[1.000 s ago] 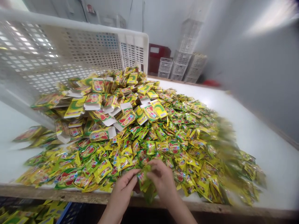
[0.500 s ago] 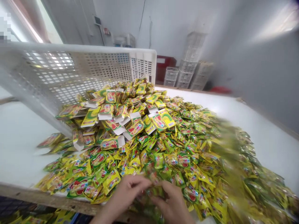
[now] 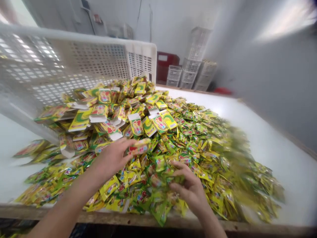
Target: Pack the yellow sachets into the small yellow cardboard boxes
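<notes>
My left hand (image 3: 112, 157) is closed on a small printed carton (image 3: 138, 147), yellow with red and pink, held by its end above the packets. Beyond it several similar cartons (image 3: 160, 122), some with white flaps standing up, lie heaped at the mouth of a white crate. My right hand (image 3: 189, 185) hovers low over a spread of shiny green and yellow sachets (image 3: 158, 208), its thumb and fingers apart. One sachet lies right at those fingertips, blurred; whether they touch it is unclear.
The white perforated plastic crate (image 3: 142, 61) lies tipped on its side at the left. Sachets cover much of the white table (image 3: 262, 138), which has a wooden front edge (image 3: 116, 218). Stacked crates (image 3: 190, 71) and a red container (image 3: 168, 64) stand behind, by the wall.
My hands were close together at the table's front. The left has moved forward and up with the carton; the right has separated from it, its fingers opening. The view has shifted right.
</notes>
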{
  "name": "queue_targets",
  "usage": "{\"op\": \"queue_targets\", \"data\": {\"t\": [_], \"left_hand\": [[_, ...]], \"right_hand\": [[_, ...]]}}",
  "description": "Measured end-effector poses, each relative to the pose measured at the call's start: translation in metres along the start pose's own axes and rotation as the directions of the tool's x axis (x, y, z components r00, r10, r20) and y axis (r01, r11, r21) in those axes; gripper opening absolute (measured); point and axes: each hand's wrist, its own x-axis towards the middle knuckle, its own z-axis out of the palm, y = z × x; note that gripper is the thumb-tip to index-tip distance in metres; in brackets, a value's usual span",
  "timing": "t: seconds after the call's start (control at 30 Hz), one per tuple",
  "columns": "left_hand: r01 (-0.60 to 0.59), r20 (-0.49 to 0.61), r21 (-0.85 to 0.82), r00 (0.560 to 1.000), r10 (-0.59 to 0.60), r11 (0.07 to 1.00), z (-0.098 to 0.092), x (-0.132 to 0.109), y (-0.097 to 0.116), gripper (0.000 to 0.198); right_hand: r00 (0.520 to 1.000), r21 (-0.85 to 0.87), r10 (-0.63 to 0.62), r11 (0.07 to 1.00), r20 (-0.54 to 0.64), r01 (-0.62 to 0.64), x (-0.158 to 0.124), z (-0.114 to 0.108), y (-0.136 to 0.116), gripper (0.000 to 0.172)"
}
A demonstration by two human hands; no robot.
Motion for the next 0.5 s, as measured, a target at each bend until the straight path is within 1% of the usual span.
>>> {"op": "queue_targets", "data": {"t": [0.03, 0.07, 0.1, 0.13, 0.17, 0.2, 0.23, 0.27, 0.3, 0.33, 0.37, 0.4, 0.43, 0.47, 0.5], "left_hand": [[-0.076, 0.110, -0.062, 0.991, 0.082, 0.995, -0.004, -0.014, 0.004, 0.038], [-0.128, 0.198, -0.140, 0.968, 0.155, 0.982, -0.006, -0.027, 0.007, 0.038], [-0.138, 0.249, -0.218, 0.949, 0.192, 0.966, -0.007, -0.038, 0.009, 0.039], [-0.103, 0.255, -0.292, 0.950, 0.181, 0.951, -0.006, -0.048, 0.009, 0.042], [-0.031, 0.224, -0.372, 0.967, 0.122, 0.928, -0.004, -0.056, 0.009, 0.047], [0.063, 0.167, -0.471, 0.986, 0.019, 0.880, 0.001, -0.063, 0.009, 0.052], [0.151, 0.106, -0.589, 0.988, -0.110, 0.794, 0.009, -0.069, 0.009, 0.057], [0.217, 0.071, -0.712, 0.968, -0.239, 0.668, 0.018, -0.075, 0.010, 0.062], [0.256, 0.074, -0.814, 0.936, -0.345, 0.521, 0.028, -0.080, 0.012, 0.066], [0.276, 0.101, -0.883, 0.901, -0.422, 0.379, 0.040, -0.085, 0.015, 0.067], [0.300, 0.149, -0.915, 0.874, -0.462, 0.271, 0.052, -0.089, 0.019, 0.067], [0.325, 0.190, -0.923, 0.852, -0.488, 0.207, 0.064, -0.093, 0.024, 0.065], [0.348, 0.219, -0.919, 0.839, -0.499, 0.183, 0.074, -0.097, 0.028, 0.062], [0.369, 0.232, -0.909, 0.834, -0.501, 0.193, 0.083, -0.100, 0.031, 0.058], [0.380, 0.231, -0.896, 0.840, -0.490, 0.229, 0.090, -0.103, 0.033, 0.053]], "right_hand": [[0.998, -0.014, -0.007, 1.000, 0.063, 0.008, 0.006, -0.001, -0.011, 0.014], [0.991, -0.016, -0.014, 1.000, 0.133, 0.016, 0.012, 0.002, -0.019, 0.015], [0.976, -0.008, -0.017, 1.000, 0.217, 0.019, 0.017, 0.008, -0.024, 0.016], [0.961, 0.023, -0.017, 1.000, 0.276, 0.011, 0.019, 0.017, -0.025, 0.017], [0.955, 0.081, -0.008, 0.997, 0.295, -0.017, 0.018, 0.029, -0.022, 0.020], [0.959, 0.164, 0.022, 0.984, 0.282, -0.071, 0.015, 0.041, -0.016, 0.024], [0.967, 0.268, 0.077, 0.953, 0.243, -0.143, 0.009, 0.054, -0.008, 0.029], [0.965, 0.383, 0.159, 0.895, 0.209, -0.231, 0.002, 0.066, 0.002, 0.034], [0.948, 0.479, 0.248, 0.819, 0.199, -0.315, -0.006, 0.077, 0.011, 0.036], [0.925, 0.538, 0.310, 0.753, 0.217, -0.379, -0.014, 0.085, 0.019, 0.037], [0.907, 0.557, 0.341, 0.716, 0.246, -0.420, -0.020, 0.090, 0.025, 0.036], [0.901, 0.537, 0.348, 0.724, 0.257, -0.433, -0.025, 0.091, 0.028, 0.034], [0.913, 0.484, 0.331, 0.775, 0.237, -0.407, -0.028, 0.089, 0.028, 0.031], [0.938, 0.400, 0.294, 0.850, 0.183, -0.344, -0.029, 0.083, 0.025, 0.027], [0.966, 0.289, 0.238, 0.922, 0.105, -0.258, -0.027, 0.075, 0.020, 0.022]]}}
